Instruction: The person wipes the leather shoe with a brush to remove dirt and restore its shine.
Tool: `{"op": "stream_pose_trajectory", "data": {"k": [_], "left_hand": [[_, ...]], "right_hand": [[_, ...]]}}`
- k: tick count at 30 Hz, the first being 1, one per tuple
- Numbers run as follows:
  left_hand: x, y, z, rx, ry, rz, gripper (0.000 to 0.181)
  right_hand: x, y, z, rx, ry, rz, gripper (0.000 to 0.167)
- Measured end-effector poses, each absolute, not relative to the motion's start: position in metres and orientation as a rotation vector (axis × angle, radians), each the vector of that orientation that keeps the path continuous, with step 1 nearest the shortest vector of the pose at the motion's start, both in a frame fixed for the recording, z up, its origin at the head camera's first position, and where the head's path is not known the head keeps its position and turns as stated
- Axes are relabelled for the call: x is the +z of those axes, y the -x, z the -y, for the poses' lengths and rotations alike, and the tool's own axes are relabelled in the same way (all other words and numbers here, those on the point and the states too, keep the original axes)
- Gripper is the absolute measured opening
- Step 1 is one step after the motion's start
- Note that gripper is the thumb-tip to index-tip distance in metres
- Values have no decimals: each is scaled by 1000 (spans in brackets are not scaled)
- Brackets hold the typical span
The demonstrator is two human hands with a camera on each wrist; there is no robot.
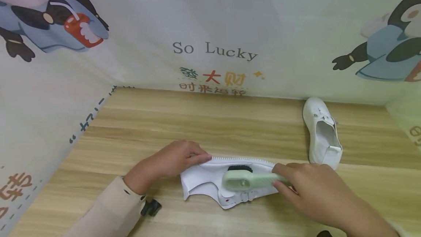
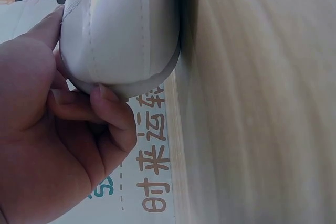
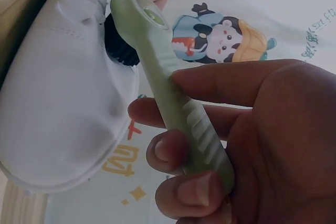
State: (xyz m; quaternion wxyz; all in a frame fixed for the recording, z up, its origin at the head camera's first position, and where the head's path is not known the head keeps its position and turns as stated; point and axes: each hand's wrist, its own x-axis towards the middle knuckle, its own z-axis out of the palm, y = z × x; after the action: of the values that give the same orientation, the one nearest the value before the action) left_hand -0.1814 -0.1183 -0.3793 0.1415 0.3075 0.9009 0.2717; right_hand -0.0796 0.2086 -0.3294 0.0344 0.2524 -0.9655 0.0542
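A white shoe [image 1: 200,178] lies on its side on the wooden surface, its sole edge toward the back. At its heel, my left hand [image 1: 179,158] grips the sole edge between thumb and fingers; the left wrist view shows the heel [image 2: 121,35] close up. My right hand [image 1: 312,189] holds the handle of a light green shoe brush [image 1: 253,180], fingers curled round it. The brush's black bristles [image 3: 118,43] touch the upper side of the shoe in the right wrist view. The shoe's toe is partly hidden behind the right hand in the head view.
A second white shoe [image 1: 320,134] stands upright at the back right, toe toward the wall. A pale printed sheet [image 1: 217,17] with cartoon figures and lettering rises behind the wood-grain surface [image 1: 158,120] and along both sides.
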Motion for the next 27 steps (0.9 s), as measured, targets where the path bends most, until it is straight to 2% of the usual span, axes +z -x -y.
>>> {"op": "stream_pose_trajectory", "data": {"k": [17,27], "left_hand": [[-379,180,120,790,-876,-2594,34],[-380,181,119,810,-861,-2589,32]], "right_hand": [[-318,74,-221,161,-735,2986,14],[-318,76,-220,191,-723,2998,11]]}}
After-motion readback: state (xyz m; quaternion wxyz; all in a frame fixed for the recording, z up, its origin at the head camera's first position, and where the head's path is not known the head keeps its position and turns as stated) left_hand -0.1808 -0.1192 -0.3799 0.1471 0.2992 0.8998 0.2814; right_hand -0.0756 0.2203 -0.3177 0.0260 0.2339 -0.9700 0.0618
